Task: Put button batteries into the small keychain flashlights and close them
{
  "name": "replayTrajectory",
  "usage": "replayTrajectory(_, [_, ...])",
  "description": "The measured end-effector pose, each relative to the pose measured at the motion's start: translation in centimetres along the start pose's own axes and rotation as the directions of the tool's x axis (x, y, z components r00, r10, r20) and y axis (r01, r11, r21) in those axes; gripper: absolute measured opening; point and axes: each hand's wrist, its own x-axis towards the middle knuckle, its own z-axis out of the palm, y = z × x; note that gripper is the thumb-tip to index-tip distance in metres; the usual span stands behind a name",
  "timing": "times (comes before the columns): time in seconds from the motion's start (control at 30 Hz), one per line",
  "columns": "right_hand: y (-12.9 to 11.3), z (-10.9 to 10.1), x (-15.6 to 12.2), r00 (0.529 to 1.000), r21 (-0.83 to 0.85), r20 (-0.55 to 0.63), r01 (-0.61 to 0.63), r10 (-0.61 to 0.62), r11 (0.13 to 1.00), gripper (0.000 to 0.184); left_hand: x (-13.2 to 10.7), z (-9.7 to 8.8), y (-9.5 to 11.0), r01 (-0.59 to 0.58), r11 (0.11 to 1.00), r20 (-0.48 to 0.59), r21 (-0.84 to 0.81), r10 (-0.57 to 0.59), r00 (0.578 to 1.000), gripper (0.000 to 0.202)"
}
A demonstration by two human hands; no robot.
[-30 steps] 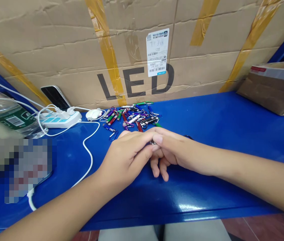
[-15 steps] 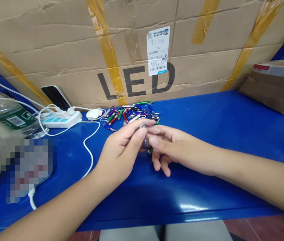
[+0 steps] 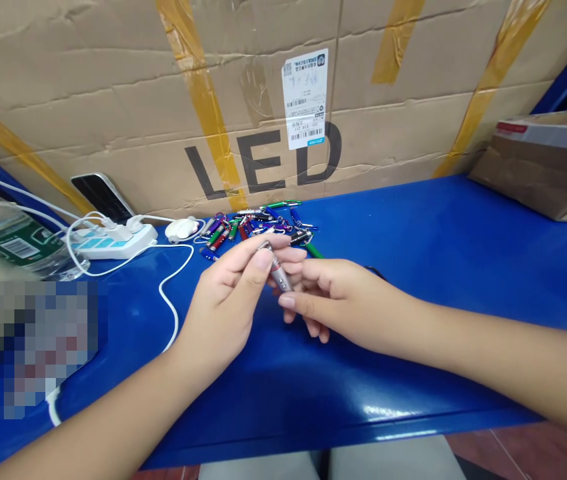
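Note:
Between my hands is a small silver keychain flashlight (image 3: 279,273) with a red ring and tiny buttons along its side, held tilted above the table. My left hand (image 3: 233,293) pinches its upper end between thumb and fingers. At the lower end, my right hand (image 3: 341,297) closes its thumb and curled fingers around it; part of that end is hidden. Just beyond my fingers lies a pile of similar small flashlights (image 3: 221,233) in red, green, blue, purple, black and silver. Part of the pile is covered by my left hand.
The blue table (image 3: 413,233) meets a large taped carton (image 3: 403,133) marked LED. On the left stand a white power strip (image 3: 118,245) with cables, a phone (image 3: 103,195), and a plastic bottle (image 3: 18,240). An open cardboard box (image 3: 538,167) sits at the right.
The silver flashlight has come into clearer view between my hands. A black piece seen below my fingers earlier no longer shows there. The camera view has shifted slightly.

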Motion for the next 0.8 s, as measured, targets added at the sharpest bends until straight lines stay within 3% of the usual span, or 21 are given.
replayTrajectory(0.23, [-0.1, -0.3, -0.5, 0.992, -0.152, -0.061, 0.099, -0.110, 0.983, 0.023, 0.3, -0.9, 0.2, -0.027, 0.999, 0.007, 0.021, 0.027, 1.000, 0.033])
replayTrajectory(0.4, [-0.2, 0.1, -0.7, 0.992, -0.159, -0.037, 0.117, -0.125, 0.980, 0.027, 0.2, -1.1, 0.7, 0.035, 0.999, 0.071, -0.040, -0.032, 0.997, 0.028])
replayTrajectory(0.6, [-0.3, 0.1, -1.0, 0.990, 0.028, 0.062, 0.126, -0.128, 0.992, 0.030, 0.2, -1.5, 1.1, 0.085, 0.992, 0.140, -0.096, -0.071, 0.988, 0.030])
replayTrajectory(0.8, [0.1, -0.4, -0.9, 0.932, 0.389, 0.332, 0.005, -0.146, 0.921, 0.032, 0.2, -2.0, 1.0, 0.134, 0.977, 0.266, -0.163, -0.088, 0.960, 0.033])
